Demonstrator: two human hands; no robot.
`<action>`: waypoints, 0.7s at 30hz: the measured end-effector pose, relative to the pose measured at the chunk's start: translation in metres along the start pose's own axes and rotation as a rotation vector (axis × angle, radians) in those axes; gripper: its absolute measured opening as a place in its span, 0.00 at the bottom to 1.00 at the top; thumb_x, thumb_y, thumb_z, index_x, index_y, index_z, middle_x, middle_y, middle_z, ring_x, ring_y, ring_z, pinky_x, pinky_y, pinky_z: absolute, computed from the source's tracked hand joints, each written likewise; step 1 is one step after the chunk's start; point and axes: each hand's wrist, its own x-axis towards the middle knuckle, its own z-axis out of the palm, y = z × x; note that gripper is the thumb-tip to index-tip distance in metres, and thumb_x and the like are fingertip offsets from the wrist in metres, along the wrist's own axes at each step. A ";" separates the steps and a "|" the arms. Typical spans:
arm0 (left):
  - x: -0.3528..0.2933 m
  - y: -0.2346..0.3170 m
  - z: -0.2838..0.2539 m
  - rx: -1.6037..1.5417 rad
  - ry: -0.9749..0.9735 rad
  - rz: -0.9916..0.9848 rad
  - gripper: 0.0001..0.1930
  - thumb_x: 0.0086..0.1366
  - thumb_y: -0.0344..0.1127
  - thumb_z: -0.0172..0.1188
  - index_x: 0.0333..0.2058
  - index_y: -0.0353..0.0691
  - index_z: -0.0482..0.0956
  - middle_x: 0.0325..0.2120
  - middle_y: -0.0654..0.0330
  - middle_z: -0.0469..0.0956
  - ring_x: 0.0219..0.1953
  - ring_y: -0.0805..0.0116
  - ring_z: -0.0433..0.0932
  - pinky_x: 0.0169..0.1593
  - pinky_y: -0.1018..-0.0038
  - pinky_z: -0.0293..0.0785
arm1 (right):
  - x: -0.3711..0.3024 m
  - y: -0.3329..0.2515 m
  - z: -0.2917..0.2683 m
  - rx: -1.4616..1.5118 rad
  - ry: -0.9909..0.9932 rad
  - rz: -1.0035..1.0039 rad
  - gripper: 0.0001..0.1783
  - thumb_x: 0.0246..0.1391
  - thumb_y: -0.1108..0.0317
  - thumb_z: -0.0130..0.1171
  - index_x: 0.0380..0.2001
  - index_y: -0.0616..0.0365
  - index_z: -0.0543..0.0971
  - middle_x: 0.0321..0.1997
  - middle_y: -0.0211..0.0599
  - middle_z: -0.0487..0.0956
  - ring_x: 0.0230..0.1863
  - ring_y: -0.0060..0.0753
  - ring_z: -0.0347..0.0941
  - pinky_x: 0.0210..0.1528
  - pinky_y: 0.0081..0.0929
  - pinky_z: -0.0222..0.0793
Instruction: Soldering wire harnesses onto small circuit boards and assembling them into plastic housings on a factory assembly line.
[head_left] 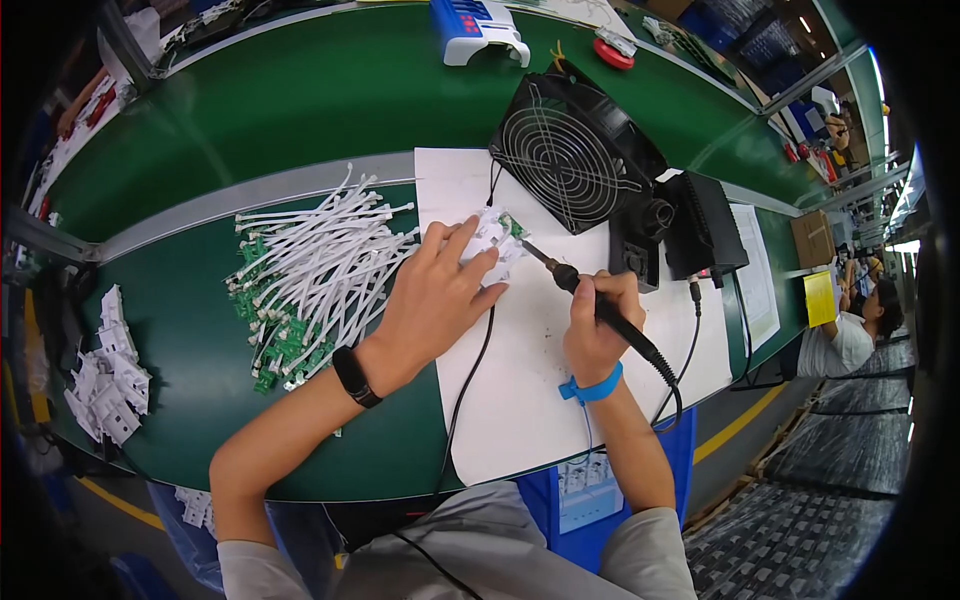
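Observation:
My right hand (597, 325) is closed round the handle of a soldering iron (562, 272). Its tip points left and up, at a small green circuit board (514, 226) on a white plastic part (490, 240). Whether the tip touches the board, I cannot tell. My left hand (440, 285) lies over the white part, its fingers spread and pressing it against the white sheet (530, 400). Those fingers hide much of the part. Just left of that hand is a pile of white cables (325, 265) with green boards at their ends.
Behind the work stands a black fan with a wire guard (562, 165). To its right are an iron holder (634, 240) and a black box-shaped unit (704, 228) with a cord. White plastic housings (110, 385) are heaped at far left. A person (850, 330) sits at far right.

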 end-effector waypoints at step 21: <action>-0.002 -0.002 0.003 -0.026 0.045 -0.018 0.16 0.54 0.37 0.75 0.41 0.40 0.85 0.57 0.49 0.77 0.48 0.52 0.75 0.45 0.65 0.79 | 0.009 -0.012 -0.064 -0.103 0.336 -0.127 0.08 0.64 0.74 0.55 0.29 0.61 0.70 0.24 0.30 0.67 0.25 0.20 0.61 0.39 0.29 0.67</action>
